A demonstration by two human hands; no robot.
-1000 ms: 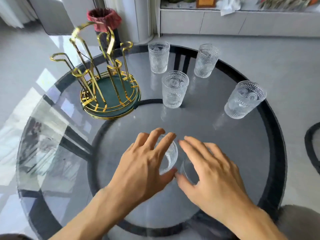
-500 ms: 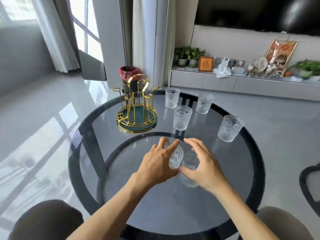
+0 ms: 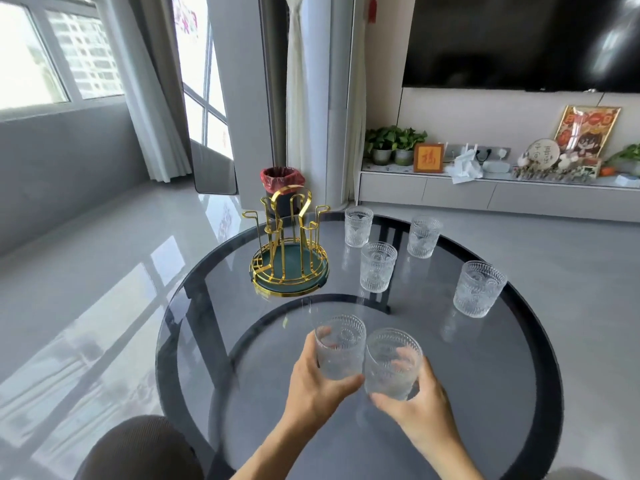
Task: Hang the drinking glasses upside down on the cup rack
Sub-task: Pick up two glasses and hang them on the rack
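My left hand [image 3: 317, 382] grips one clear patterned drinking glass [image 3: 341, 346], upright, above the round glass table [image 3: 485, 393]. My right hand [image 3: 420, 407] grips a second glass [image 3: 391, 363] right beside it; the two glasses nearly touch. The gold wire cup rack [image 3: 289, 249] with a green base stands empty at the table's far left. Several more glasses stand upright beyond: one at the back [image 3: 358, 226], one near the middle [image 3: 377, 266], one back right [image 3: 423, 236], one at the right [image 3: 479, 288].
A bin with a red liner [image 3: 282, 183] stands on the floor behind the rack. A brown seat [image 3: 138, 448] is at the lower left beside the table. A low cabinet with plants and ornaments [image 3: 485, 188] runs along the far wall under a dark screen.
Both hands closed around the two near glasses and lifted them off the table. The view has tilted upward, showing more of the room.
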